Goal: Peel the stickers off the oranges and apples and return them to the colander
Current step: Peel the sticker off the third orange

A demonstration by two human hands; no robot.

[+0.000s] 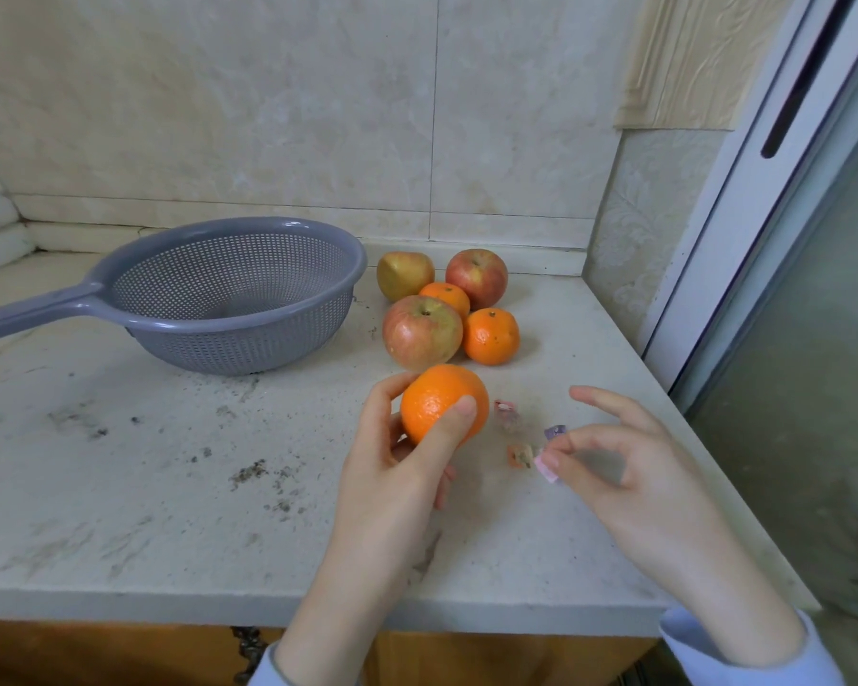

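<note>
Above the tabletop (120, 487), an orange (439, 401) is gripped by the left hand (407, 467), a pink sticker (548, 470) is pinched by the right hand (630, 467), and the empty colander (239, 294) lies up-left, nearer the left hand.

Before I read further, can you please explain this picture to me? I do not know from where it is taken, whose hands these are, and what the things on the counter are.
There is no machine here. A person wears one camera on the head, looking forward and down, so you see their own two hands. The left hand holds an orange. The right hand pinches a small pink sticker at its fingertips. More peeled stickers lie on the stone counter between the hands. Behind them, three apples and two more oranges sit together on the counter. To their left stands a grey colander with a long handle, and it has no fruit in it.
</note>
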